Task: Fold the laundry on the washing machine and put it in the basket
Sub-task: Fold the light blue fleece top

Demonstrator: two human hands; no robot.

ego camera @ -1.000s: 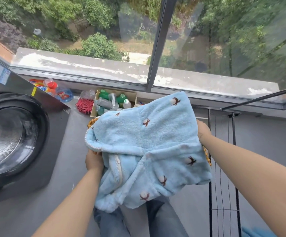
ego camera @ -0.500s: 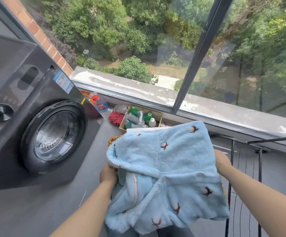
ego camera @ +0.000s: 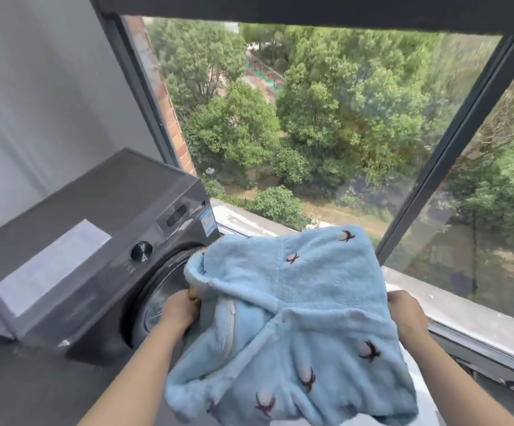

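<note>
You have the blue fleece garment point(ego camera: 292, 318) held in the air in front of you, loosely bundled, not lying on any surface. Your left hand point(ego camera: 179, 312) grips its left edge by the collar; your right hand point(ego camera: 406, 315) holds the right edge, fingers curled under the cloth. The washing machine point(ego camera: 95, 250) stands to your left, its top bare at the near edge. The basket may be hidden under the garment; you cannot tell from here. The risk: the lower folds hang slack, so the bundle could slump open if you ease either grip before setting it down
</note>
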